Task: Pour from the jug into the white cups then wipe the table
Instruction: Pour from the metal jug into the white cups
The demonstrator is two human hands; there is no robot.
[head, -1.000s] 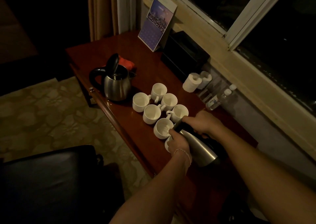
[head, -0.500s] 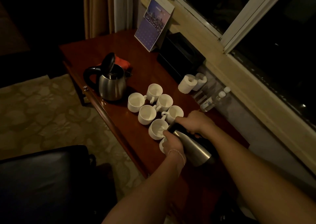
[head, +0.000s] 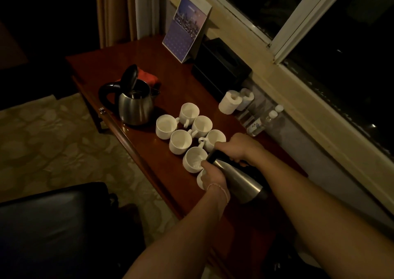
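Steel-bodied, the jug lies tilted low over the near end of the cup cluster on the desk, its spout over the cup in front of it; the right hand has its grip curled round the handle, while the left hand wraps its fingers round the neck to steady it. To pour well I would judge: keep the tilt shallow, hold the spout centred over that rim, and level off before shifting to a neighbouring cup, since these stand touching and a drip would land between them.
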